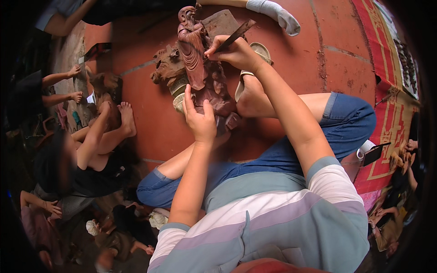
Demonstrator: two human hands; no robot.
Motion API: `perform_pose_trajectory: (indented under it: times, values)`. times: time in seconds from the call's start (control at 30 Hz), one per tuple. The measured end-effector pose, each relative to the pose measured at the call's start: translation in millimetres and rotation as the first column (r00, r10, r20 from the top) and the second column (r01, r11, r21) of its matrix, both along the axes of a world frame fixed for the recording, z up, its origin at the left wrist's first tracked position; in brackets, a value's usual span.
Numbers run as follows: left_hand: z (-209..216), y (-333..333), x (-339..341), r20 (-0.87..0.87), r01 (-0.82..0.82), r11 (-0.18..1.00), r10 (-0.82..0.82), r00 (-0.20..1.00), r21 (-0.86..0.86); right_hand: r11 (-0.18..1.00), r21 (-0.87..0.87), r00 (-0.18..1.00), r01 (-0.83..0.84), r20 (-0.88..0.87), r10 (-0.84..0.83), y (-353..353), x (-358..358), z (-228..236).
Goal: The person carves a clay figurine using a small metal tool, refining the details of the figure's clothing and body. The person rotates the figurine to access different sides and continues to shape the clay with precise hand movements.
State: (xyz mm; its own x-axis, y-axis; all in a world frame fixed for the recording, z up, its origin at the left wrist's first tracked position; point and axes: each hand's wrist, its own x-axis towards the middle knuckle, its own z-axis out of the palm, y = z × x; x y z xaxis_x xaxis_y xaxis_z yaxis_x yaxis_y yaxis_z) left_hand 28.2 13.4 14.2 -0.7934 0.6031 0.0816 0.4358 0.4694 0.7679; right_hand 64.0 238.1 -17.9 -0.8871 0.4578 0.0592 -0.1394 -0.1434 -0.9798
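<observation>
A reddish-brown carved wooden statue [196, 59] of a robed figure lies tilted on the red tiled floor between my legs. My left hand [199, 116] grips its lower part, thumb and fingers wrapped on the wood. My right hand [234, 52] holds a dark flat carving tool [236, 32], its tip pressed against the statue's side near the upper body. A rough carved base [166, 66] juts out to the statue's left.
A sandal [256, 59] is on my foot beside the statue. Another person sits at left working on a wooden piece [105, 84]. A socked foot [277, 13] shows at top. A red patterned mat [387, 104] lies at right, with a phone [372, 154].
</observation>
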Motion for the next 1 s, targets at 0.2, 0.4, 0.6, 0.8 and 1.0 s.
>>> perform_pose_trajectory:
  times: [0.2,0.4,0.6,0.8,1.0]
  values:
    - [3.5,2.4,1.2,-0.001,-0.001,1.0,0.001,1.0,0.004,0.996,0.028,0.997,-0.08,-0.02,0.081,-4.8,2.2,-1.2]
    - [4.5,2.2,1.7,-0.018,-0.003,1.0,0.003,1.0,-0.014,0.977,0.184,0.993,-0.109,0.061,0.099,-8.3,7.9,17.1]
    - [1.6,1.1,0.8,-0.015,-0.002,1.0,0.002,1.0,-0.007,0.969,0.244,0.999,-0.037,0.046,0.026,7.9,-8.2,17.2]
    - [-2.0,0.8,-1.3,0.0,0.009,1.0,-0.009,1.0,0.015,0.958,0.283,0.991,-0.051,0.134,0.013,2.7,-9.9,18.6]
    - [-1.7,-1.3,-1.2,-0.013,0.007,1.0,-0.007,1.0,-0.004,0.968,0.242,0.997,-0.068,0.054,0.057,-2.8,-4.7,19.2]
